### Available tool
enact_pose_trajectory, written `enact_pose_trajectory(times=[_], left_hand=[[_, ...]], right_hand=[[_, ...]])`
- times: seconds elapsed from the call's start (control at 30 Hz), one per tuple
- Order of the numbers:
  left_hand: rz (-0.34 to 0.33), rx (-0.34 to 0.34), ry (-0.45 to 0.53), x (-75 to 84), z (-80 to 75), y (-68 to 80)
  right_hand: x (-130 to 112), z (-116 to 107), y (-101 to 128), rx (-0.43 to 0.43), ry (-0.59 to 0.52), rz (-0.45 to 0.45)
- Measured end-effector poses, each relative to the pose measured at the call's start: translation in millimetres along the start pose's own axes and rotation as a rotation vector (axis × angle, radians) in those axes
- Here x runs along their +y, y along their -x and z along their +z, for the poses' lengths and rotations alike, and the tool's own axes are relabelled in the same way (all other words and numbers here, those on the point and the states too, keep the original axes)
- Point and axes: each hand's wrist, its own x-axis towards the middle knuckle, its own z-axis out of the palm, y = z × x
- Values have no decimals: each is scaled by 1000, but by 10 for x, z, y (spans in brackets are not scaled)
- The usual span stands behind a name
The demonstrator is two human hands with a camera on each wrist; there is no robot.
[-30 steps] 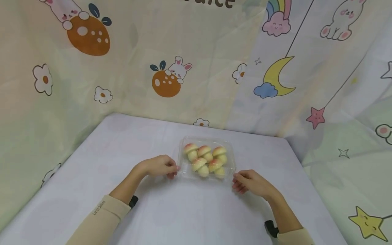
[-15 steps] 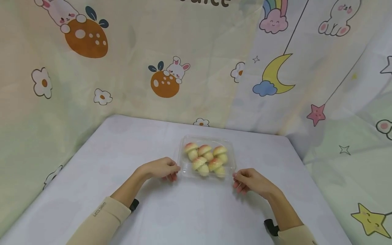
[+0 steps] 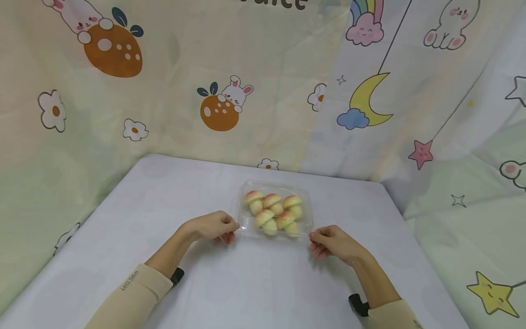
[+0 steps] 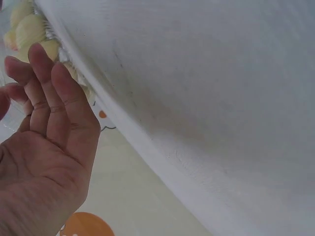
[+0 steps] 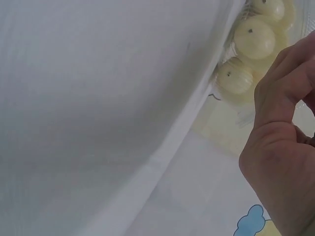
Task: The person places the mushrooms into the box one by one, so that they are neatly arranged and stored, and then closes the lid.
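A clear plastic box [image 3: 304,189] sits on the white-covered table, towards its far side. In it lie several small mushroom-shaped pieces [image 3: 271,203], pale yellow with reddish tops. My left hand [image 3: 215,226] pinches the box's near left corner between thumb and forefinger. At the near right corner my right hand [image 3: 334,242] does the same; its other fingers curl loosely. In the left wrist view the left hand [image 4: 49,132] shows its palm, the box partly behind the fingertips. The right wrist view shows the right hand [image 5: 283,132] bent beside the pieces, its fingertips cut off by the frame.
The table [image 3: 246,288] has a white cloth, with its far edge a short way behind the box. A cartoon-printed fabric backdrop [image 3: 279,91] hangs behind and at both sides. Both wrists carry black camera mounts [image 3: 177,276].
Both hands stay at the box's near corners and the box keeps its place on the table. Only the head view shifts slightly.
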Motion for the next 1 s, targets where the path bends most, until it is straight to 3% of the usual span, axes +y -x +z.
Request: enact_pose_trajectory(times=[0.27,0.57,0.77,1.0], left_hand=[[9,-15,5,44,8,-25],[-12,-18,5,12,-33,-62],[-11,-27,44,-7,-60,-68],[-19,-5,55,-21,-101,-96]], right_hand=[[48,-5,-6,25,-24,12],[-17,114,-44,144,-64,34],[-6,234,-121,256,-285,111],[60,324,-172,296,-540,128]])
